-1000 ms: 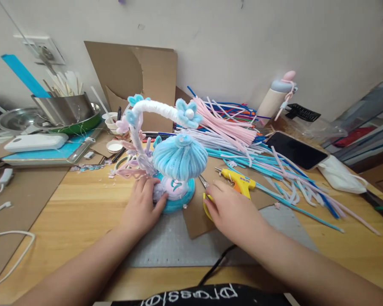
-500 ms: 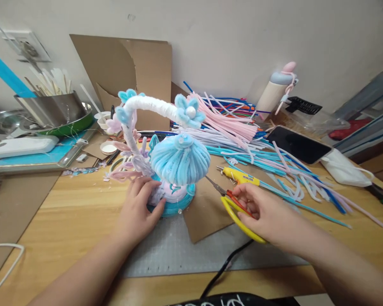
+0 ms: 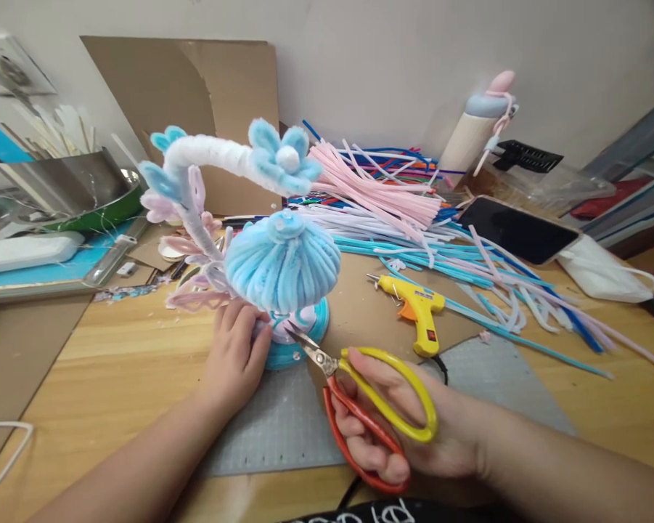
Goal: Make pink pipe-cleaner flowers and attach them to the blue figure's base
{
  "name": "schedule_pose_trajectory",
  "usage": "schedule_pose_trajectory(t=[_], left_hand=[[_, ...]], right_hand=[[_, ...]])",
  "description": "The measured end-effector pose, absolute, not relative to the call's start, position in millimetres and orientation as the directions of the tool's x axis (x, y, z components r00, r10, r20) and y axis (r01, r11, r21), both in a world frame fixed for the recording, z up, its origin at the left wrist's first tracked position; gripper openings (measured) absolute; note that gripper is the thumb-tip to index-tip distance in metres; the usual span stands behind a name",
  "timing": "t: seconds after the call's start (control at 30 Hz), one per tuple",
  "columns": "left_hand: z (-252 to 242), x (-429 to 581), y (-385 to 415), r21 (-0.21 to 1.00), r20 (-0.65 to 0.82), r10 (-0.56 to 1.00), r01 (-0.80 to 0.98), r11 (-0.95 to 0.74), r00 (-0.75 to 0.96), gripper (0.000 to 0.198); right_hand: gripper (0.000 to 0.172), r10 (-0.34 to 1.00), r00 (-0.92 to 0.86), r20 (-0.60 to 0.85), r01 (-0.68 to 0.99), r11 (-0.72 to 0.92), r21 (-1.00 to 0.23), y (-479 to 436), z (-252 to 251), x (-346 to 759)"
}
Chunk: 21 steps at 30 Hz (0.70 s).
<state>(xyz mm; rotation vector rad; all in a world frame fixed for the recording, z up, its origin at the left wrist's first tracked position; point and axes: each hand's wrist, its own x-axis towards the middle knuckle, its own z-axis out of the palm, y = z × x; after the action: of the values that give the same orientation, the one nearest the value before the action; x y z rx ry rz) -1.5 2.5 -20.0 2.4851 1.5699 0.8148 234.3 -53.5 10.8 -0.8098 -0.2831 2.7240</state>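
A pipe-cleaner lamp (image 3: 218, 156) stands in front of me, with a white curved arm, blue flowers, and a pale blue pleated shade (image 3: 283, 265) hanging over a round blue base (image 3: 283, 357). My left hand (image 3: 236, 356) is closed on the left side of that base, its fingertips partly hidden behind the shade and purple pieces. In my right hand (image 3: 381, 421) is a pair of scissors (image 3: 353, 396) with one yellow and one red handle. The blades are slightly apart, their tips just below the shade over the base's pale top.
A yellow glue gun (image 3: 422, 309) lies on cardboard right of the lamp. Behind it spread bundles of pipe cleaners (image 3: 381, 192). A grey cutting mat (image 3: 272, 436) is underneath. A phone (image 3: 517, 229) and a bottle (image 3: 471, 134) are at right; a metal pot with sticks (image 3: 79, 185) at left.
The scissors have swung left from beside the glue gun to under the shade, and my right hand has turned palm up. My left hand stays at the base. The view has shifted slightly.
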Motion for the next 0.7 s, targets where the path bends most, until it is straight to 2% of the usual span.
schedule_pose_trajectory(t=[0.1, 0.2, 0.43, 0.7], left_hand=[[-21.3, -2.0, 2.6, 0.332, 0.371, 0.872, 0.832, -0.445, 0.319, 0.013], [-23.2, -2.9, 3.3, 0.345, 0.385, 0.866, 0.821, -0.455, 0.319, 0.017], [-25.3, -3.1, 3.5, 0.376, 0.377, 0.873, 0.81, -0.45, 0.31, 0.006], [-25.7, -3.1, 4.0, 0.38, 0.39, 0.869, 0.806, -0.453, 0.305, 0.006]], right_hand=[[0.056, 0.257, -0.848, -0.463, -0.177, -0.961, -0.211, -47.3, 9.7, 231.0], [0.053, 0.249, -0.855, -0.455, -0.188, -0.966, -0.176, -43.0, 13.0, 229.2], [0.054, 0.278, -0.825, -0.491, -0.204, -0.958, -0.2, -44.2, 13.2, 229.0], [0.057, 0.248, -0.84, -0.483, -0.181, -0.967, -0.182, -41.1, 5.6, 223.5]])
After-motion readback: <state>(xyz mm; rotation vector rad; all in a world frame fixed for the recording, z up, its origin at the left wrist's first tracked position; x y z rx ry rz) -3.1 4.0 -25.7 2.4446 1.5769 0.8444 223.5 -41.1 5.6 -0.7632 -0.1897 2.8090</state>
